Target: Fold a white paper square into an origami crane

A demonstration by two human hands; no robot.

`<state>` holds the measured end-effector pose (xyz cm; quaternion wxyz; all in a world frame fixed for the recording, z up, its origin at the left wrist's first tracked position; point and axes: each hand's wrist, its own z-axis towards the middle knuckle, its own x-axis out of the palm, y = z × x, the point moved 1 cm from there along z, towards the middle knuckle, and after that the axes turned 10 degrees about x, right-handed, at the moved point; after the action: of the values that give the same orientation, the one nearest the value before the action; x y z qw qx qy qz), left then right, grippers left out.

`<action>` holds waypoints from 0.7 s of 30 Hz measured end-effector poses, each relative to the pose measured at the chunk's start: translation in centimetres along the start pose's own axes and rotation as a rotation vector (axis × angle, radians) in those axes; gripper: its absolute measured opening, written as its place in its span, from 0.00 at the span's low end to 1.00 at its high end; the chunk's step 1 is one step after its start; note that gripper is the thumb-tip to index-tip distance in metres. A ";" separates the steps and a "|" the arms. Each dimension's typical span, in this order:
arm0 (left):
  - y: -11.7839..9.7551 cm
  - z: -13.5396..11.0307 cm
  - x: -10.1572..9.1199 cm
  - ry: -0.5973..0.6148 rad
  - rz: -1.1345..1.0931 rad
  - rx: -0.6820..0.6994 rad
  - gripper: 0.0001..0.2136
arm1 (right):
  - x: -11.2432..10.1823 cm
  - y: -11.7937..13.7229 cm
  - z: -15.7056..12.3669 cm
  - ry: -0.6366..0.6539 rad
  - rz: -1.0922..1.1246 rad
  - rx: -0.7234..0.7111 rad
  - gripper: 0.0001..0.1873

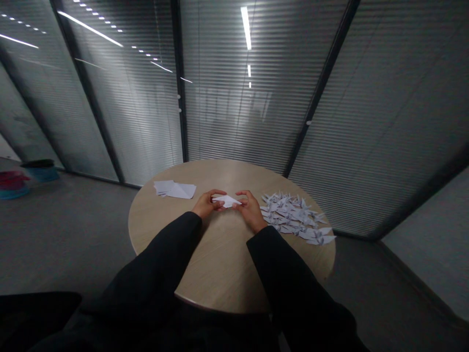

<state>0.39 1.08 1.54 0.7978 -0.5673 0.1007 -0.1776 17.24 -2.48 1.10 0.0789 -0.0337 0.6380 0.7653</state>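
A small folded piece of white paper (pixel 227 200) is held just above the round wooden table (pixel 220 264), between both hands. My left hand (pixel 207 203) pinches its left end with closed fingers. My right hand (pixel 250 209) grips its right end, fingers curled around it. Both arms wear black sleeves. To the right of my right hand lies a group of several folded white paper cranes (pixel 295 217). Left of my left hand lies a small stack of flat white paper sheets (pixel 175 189).
The table stands before a wall of glass panels with closed blinds and dark frames (pixel 179 83). Grey carpet surrounds the table. Blue and red round objects (pixel 22 176) sit on the floor at far left.
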 end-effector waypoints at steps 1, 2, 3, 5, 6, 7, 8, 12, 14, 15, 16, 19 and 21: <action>0.1 0.0 -0.1 0.010 -0.011 -0.006 0.21 | 0.0 0.0 0.0 0.003 0.000 0.002 0.22; 0.2 0.0 -0.1 0.018 -0.022 -0.010 0.22 | -0.1 0.0 0.0 0.006 0.001 0.003 0.22; 0.3 0.1 -0.2 0.027 -0.035 -0.013 0.23 | -0.1 0.0 0.0 0.009 0.001 0.005 0.22; 0.4 0.1 -0.3 0.047 -0.064 -0.023 0.25 | -0.2 0.0 0.1 0.014 -0.007 0.003 0.22; 0.4 0.1 -0.3 0.057 -0.079 -0.029 0.26 | -0.3 0.0 0.1 0.011 -0.015 -0.001 0.22; 0.4 0.1 -0.3 0.068 -0.093 -0.036 0.28 | -0.4 0.0 0.1 0.007 -0.024 -0.004 0.22; 0.3 0.1 -0.3 0.080 -0.105 -0.042 0.29 | -0.5 -0.1 0.1 0.003 -0.033 -0.005 0.22; 0.1 -0.2 -0.3 0.107 -0.123 -0.030 0.31 | -0.7 -0.5 0.3 -0.013 -0.041 0.011 0.22; 0.1 -0.3 -0.3 0.109 -0.117 -0.015 0.31 | -0.8 -0.6 0.4 -0.018 -0.039 0.009 0.21; 0.1 -0.3 -0.3 0.110 -0.111 -0.009 0.31 | -0.8 -0.7 0.4 -0.023 -0.039 0.004 0.21; 0.1 -0.3 -0.3 0.113 -0.104 -0.003 0.30 | -0.9 -0.8 0.5 -0.030 -0.041 -0.001 0.20; 0.0 -0.2 -0.2 0.130 -0.096 0.019 0.29 | -0.9 -0.8 0.6 -0.057 -0.070 -0.021 0.18; 0.0 -0.2 -0.1 0.137 -0.101 0.033 0.28 | -0.9 -0.7 0.6 -0.052 -0.104 -0.043 0.15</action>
<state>0.21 0.99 1.52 0.7884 -0.5449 0.1233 -0.2576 18.28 -1.83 0.68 0.1346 -0.0486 0.6164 0.7743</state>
